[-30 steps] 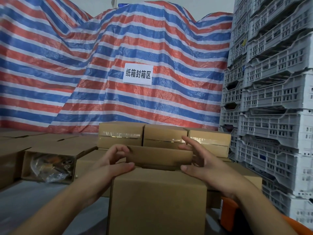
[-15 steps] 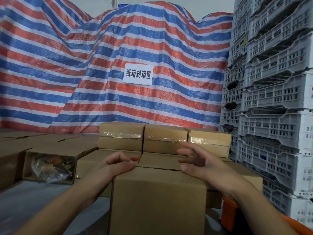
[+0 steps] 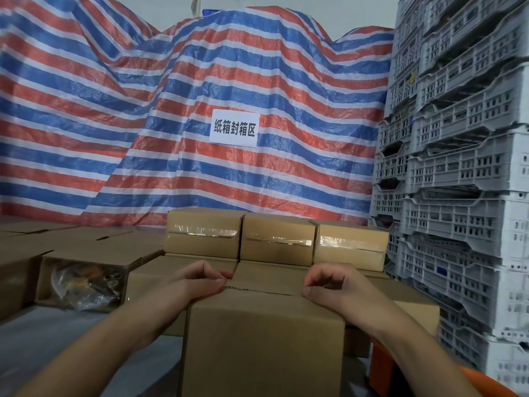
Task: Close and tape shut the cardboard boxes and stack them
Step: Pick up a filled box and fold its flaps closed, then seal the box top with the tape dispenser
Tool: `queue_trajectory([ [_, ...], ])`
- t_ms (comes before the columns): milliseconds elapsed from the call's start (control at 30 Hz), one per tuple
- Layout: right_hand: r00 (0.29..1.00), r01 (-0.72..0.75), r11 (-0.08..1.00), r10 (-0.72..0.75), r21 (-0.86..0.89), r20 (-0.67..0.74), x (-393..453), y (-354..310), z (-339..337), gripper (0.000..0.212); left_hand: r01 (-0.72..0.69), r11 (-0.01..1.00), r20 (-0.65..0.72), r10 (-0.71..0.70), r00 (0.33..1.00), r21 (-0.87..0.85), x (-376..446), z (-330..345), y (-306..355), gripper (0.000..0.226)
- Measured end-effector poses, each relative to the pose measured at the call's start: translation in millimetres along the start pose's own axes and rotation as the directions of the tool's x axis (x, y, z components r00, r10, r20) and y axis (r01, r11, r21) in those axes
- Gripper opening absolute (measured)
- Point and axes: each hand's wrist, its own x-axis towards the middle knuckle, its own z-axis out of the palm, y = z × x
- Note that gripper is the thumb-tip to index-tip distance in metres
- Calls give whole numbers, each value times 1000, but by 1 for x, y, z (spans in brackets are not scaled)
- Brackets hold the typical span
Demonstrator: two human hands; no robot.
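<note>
A brown cardboard box stands right in front of me with its top flaps folded flat and an untaped seam across the top. My left hand rests on the left of the top, fingers curled, thumb along the near edge. My right hand lies on the right of the top in the same way. Neither hand holds anything. Behind it, three taped boxes stand in a row on a lower layer of boxes.
An open box lies on its side at the left with a plastic-wrapped item inside. Grey plastic crates are stacked high at the right. A striped tarp with a white sign hangs behind. Something orange sits at lower right.
The far flap that stood up between my hands has been folded flat. Both hands have come down onto the box top and their fingers have curled.
</note>
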Motion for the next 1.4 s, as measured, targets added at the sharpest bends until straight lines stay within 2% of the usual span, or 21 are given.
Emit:
queue_trajectory([
  [67,1000,1,1000,-1,-3,6,-1,-2,0,27,26,987,-17,-24,1000,161,-1,-2,13,9],
  [133,1000,-5,1000,5,-6,22,-3,-5,0,27,28,925,-31,-18,999,379,-4,3,29,10],
  [200,1000,4,1000,-3,-4,31,-4,-8,-1,29,-15,779,-19,35,999,627,-10,18,47,13],
  [267,999,10,1000,-10,11,36,-5,-11,-1,30,-105,608,45,114,992,787,-14,34,59,44],
  [300,999,9,1000,-10,20,36,-5,-11,-1,30,-165,534,118,121,986,829,-14,41,63,63],
  [367,999,12,999,-13,34,30,-6,-10,-1,30,-259,411,268,36,963,874,-15,54,67,90],
  [433,1000,14,999,-15,33,18,-5,-8,0,31,-290,312,325,-64,944,905,-18,62,63,93],
  [500,1000,14,1000,-15,22,20,-3,-6,1,31,-306,249,325,-41,945,919,-20,66,56,83],
  [600,999,-6,1000,5,13,36,-3,-7,1,28,-315,218,324,-5,946,924,-21,67,52,76],
  [733,996,-81,993,79,90,27,-9,-13,0,17,-303,243,320,-32,947,922,-20,67,51,73],
  [833,986,-140,984,149,109,-75,-12,-20,-9,13,-275,267,299,-51,953,924,-21,66,52,74],
  [867,978,-151,988,155,42,-143,-15,-21,-14,16,-271,271,294,-50,954,924,-22,66,51,75],
  [933,953,-216,953,158,-213,-257,-24,-21,-27,24,-269,285,293,-44,955,920,-24,67,51,75],
  [1000,937,-318,818,194,-479,-290,-41,-16,-40,25,-265,292,289,-42,957,919,-27,67,51,75],
  [1067,920,-387,680,243,-623,-307,-64,-10,-49,29,-261,285,282,-36,959,923,-29,67,52,75],
  [1267,856,-481,463,430,-745,-286,-129,8,-60,52,-256,232,265,-6,964,938,-42,76,56,72],
  [1333,851,-472,439,453,-764,-265,-139,16,-53,49,-262,216,269,-3,963,941,-46,78,57,73],
  [1400,871,-448,451,417,-772,-262,-145,23,-41,44,-273,202,278,5,961,941,-50,78,57,75],
])
